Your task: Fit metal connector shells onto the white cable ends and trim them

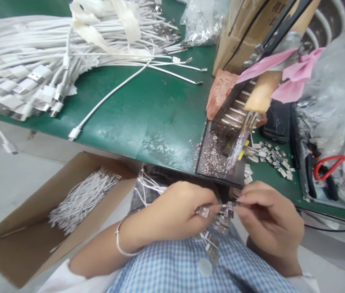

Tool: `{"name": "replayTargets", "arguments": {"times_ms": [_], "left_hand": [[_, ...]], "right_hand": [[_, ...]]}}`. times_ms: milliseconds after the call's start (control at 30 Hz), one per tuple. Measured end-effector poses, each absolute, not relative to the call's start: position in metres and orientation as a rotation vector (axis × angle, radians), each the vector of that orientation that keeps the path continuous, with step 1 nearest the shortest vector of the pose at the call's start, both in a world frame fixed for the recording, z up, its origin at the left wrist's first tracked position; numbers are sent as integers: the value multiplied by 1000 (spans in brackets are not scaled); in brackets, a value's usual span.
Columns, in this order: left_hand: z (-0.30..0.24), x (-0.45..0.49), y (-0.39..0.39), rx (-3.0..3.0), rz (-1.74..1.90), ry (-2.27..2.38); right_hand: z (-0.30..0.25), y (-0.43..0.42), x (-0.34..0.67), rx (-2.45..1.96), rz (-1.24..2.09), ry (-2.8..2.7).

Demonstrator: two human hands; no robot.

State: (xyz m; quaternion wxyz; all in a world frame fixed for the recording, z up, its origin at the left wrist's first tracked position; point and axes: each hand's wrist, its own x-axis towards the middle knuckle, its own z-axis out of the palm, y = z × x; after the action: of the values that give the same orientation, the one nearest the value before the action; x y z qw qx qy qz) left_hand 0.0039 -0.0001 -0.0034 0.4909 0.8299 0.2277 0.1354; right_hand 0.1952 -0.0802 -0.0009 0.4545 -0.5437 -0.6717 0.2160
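Note:
My left hand is closed around a bunch of white cables whose metal USB connectors stick out toward the right. My right hand pinches one connector at the top of that bunch with thumb and forefinger. Both hands are held close to my chest, just below the front edge of the green mat. A soldering iron rests on its stand above a dark tray speckled with solder bits, right above my hands.
A big pile of white USB cables covers the mat's back left. A cardboard box with finished cables stands at lower left. Small loose circuit boards, red-handled scissors and plastic bags lie at right.

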Motion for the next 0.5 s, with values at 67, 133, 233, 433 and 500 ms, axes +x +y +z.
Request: {"name": "replayTargets", "arguments": {"times_ms": [67,133,233,433,500], "left_hand": [[-4,7,-1,2012,244,528],[-4,10,-3,1976,140,534],[-4,10,-4,1964,83,592],[-1,4,-5,1883,233,627],[1,1,-3,1844,294,633]], "right_hand": [[4,-76,195,-1217,580,-1951],[5,-72,193,-1117,578,-2153],[1,-69,191,-1047,570,-2227],[-2,-77,199,-1115,648,-1793],[-2,-79,200,-1163,645,-1658]]}}
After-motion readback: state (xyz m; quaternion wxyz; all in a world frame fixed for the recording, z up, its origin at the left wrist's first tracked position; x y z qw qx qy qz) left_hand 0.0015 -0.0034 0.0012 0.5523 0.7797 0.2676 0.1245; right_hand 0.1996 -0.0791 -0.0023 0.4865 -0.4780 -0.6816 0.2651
